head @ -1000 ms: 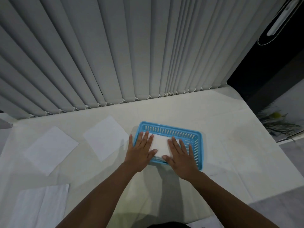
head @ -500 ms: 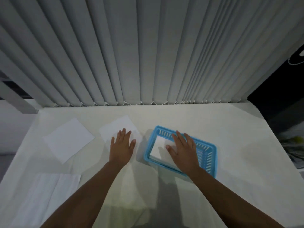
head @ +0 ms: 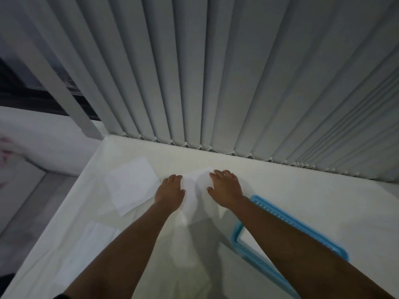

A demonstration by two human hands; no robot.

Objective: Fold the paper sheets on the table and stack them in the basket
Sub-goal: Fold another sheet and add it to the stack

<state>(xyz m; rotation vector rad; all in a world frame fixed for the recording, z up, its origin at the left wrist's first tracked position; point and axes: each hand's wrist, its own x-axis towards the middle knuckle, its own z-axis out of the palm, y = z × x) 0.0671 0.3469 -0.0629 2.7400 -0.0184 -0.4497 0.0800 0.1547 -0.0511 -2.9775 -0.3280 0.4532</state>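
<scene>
Both palms flat on one paper sheet [head: 192,190] near table [head: 302,201] far edge: left hand [head: 169,190] on its left side, right hand [head: 224,189] on its right w/ fingers spread, neither gripping anything. Basket [head: 237,234] just beside on right, folded paper inside. More sheets [head: 131,184] toward left edge. For a clean fold: pin one side, bring opposite edge over, match corners before creasing, press from middle outward. Thin paper, likely to slip on smooth top.

Thin matt white paper sheets [head: 131,186], smooth matt white table top [head: 302,201], glossy light-blue slotted plastic basket [head: 237,234], matt grey fabric-like vertical blind slats [head: 216,72]
</scene>
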